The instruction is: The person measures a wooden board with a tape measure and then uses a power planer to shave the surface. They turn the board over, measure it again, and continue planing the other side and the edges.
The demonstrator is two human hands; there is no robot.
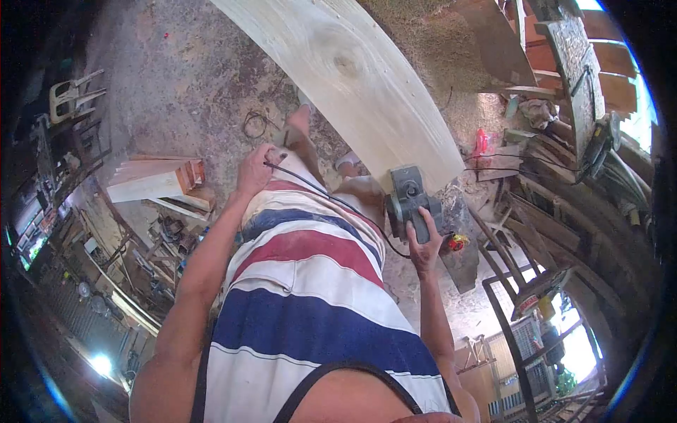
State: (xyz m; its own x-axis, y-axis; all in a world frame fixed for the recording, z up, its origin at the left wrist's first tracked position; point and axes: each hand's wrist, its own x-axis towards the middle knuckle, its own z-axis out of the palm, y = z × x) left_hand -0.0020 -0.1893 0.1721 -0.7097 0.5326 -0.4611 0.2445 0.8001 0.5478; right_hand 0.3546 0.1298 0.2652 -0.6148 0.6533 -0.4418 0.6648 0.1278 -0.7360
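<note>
A long, pale wooden board with a knot in its grain runs from the top of the view down to the right of centre. At its near end sits a dark handheld power tool. My right hand is wrapped round the tool's rear handle. A black cord crosses in front of my body towards the tool. My left hand is by my left thigh, closed around the cord.
Stacked wood pieces lie on the floor at left, near a pale plastic chair. Sawdust covers the floor beyond the board. A red bottle, more cords and piled timber are at right.
</note>
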